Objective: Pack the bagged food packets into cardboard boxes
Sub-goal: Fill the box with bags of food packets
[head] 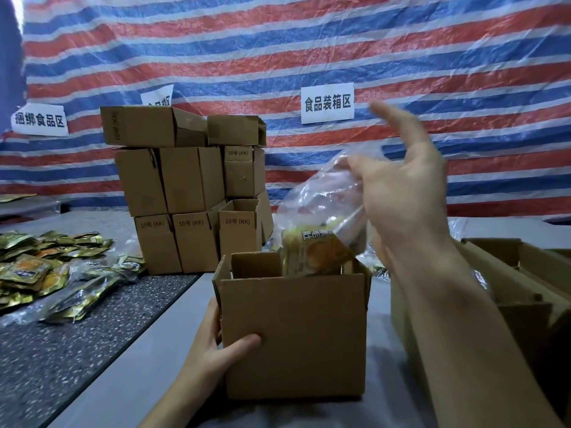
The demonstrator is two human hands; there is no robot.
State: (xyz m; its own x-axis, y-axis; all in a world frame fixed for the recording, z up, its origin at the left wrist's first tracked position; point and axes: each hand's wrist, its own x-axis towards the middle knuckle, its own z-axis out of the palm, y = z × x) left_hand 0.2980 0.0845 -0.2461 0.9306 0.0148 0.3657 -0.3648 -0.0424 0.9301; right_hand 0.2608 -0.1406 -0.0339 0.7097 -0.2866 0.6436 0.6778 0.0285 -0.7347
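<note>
Bagged packets (312,233) in right hand (401,196) over box (293,335) in left hand (213,344)

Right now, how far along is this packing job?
Partway. The stacked boxes behind may be finished; contents unseen. The left hand grips the open box while the right hand holds a bag of packets partly inside it. A pile of loose packets on the left waits.

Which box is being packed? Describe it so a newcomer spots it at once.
A stack of boxes stands against the striped tarp. In front of it, nearest the camera on the grey table, sits one open box. It alone has the left hand gripping its corner and a clear bag of packets sticking out of its top.
</note>
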